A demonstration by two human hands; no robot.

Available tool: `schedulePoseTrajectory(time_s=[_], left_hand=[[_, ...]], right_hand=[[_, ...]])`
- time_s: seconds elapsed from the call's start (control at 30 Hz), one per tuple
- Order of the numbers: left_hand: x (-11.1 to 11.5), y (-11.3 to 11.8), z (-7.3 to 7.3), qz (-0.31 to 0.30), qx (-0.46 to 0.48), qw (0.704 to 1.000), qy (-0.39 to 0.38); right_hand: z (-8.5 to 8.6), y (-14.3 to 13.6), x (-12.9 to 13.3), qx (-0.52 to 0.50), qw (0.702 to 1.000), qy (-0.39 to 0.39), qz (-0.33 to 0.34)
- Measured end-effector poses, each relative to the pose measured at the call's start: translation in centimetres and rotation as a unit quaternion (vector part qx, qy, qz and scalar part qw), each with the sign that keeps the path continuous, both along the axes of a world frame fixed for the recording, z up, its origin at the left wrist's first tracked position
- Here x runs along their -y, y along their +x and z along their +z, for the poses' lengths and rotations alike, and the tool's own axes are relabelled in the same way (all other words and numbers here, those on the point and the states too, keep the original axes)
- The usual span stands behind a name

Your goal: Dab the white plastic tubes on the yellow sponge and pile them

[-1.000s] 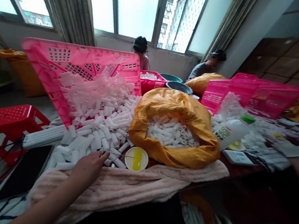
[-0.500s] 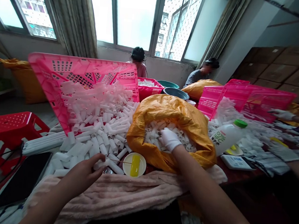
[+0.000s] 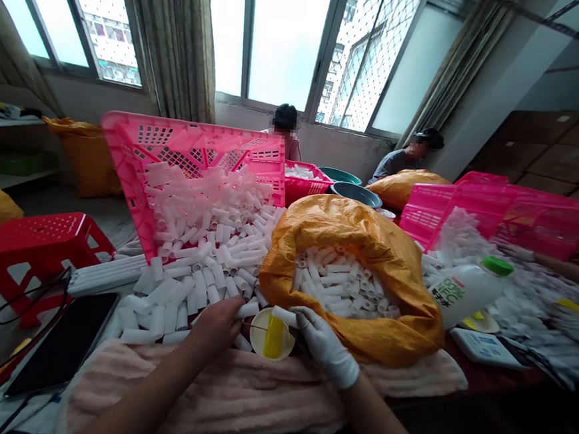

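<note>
My bare left hand (image 3: pixel 217 325) is closed on a short white plastic tube (image 3: pixel 247 310) at its fingertips. Beside that tube a thin brown stick reaches over a small cream dish (image 3: pixel 256 345). On the dish stands a yellow roll (image 3: pixel 273 338). My right hand (image 3: pixel 323 345), in a white glove, pinches another white tube just above the yellow roll. The two hands face each other across the dish. Behind my right hand an orange woven sack (image 3: pixel 290 210) lies with its mouth wide, full of white tubes (image 3: pixel 339 281).
A tilted pink crate (image 3: pixel 124 157) spills white tubes leftward of the sack. A pink towel (image 3: pixel 235 393) covers the front edge. A dark tablet (image 3: pixel 64 343) and red stool (image 3: pixel 41 241) are left; a green-capped bottle (image 3: pixel 469 291) and white scale (image 3: pixel 487 346) are right. Co-workers sit around.
My right hand has come out of the sack with a white tube and moved left to the dish. My left hand has shifted right toward it. The camera view has turned slightly left.
</note>
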State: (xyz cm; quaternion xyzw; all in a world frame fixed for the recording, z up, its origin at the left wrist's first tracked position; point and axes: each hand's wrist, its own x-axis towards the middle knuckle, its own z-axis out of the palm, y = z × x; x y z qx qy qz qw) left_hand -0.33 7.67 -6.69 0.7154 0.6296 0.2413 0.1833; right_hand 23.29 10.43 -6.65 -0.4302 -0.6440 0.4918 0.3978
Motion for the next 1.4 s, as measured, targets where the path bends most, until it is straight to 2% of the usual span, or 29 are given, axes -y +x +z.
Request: schedulePoseTrajectory(time_s=[0.07,0.17,0.27,0.37,0.47,0.6,0.77,0.97,1.13,1.4], left_hand=[[-0.3,0.2,-0.9,-0.043,-0.078,0.996,0.022],[-0.3,0.4,-2.0,-0.061,-0.118,0.99,0.043],[-0.2,0.6,-2.6,-0.054,-0.129,0.989,0.055],[-0.3,0.6,-2.8,-0.057,-0.136,0.987,0.056],[-0.4,0.6,-2.8,-0.059,-0.151,0.985,0.052],[-0.5,0.7,-2.7,-0.069,-0.165,0.983,0.049],[-0.6,0.8,-2.5,-0.074,-0.161,0.984,0.033],[-0.7,0.7,-2.5,-0.075,-0.149,0.986,0.022],[-0.7,0.6,-2.4,-0.075,-0.14,0.987,0.024],[-0.9,0.2,-2.9,-0.079,-0.122,0.988,0.043]], right_hand=[[-2.1,-0.8,-0.8,0.007,0.998,0.058,-0.035],[-3.0,-1.0,-2.5,0.049,0.992,0.111,-0.034],[-2.9,-0.7,-3.0,0.091,0.989,0.116,-0.002],[-2.5,-0.8,-2.7,0.106,0.987,0.12,-0.006],[-2.0,-1.2,-2.4,0.108,0.986,0.123,-0.011],[-1.4,-1.7,-2.6,0.084,0.99,0.104,0.032],[-1.5,-1.9,-2.7,0.085,0.989,0.102,0.066],[-1.8,-2.1,-2.6,0.094,0.989,0.109,0.034],[-2.4,-1.8,-2.7,0.109,0.984,0.137,0.041],[-3.3,-1.3,-2.8,0.087,0.988,0.129,0.021]])
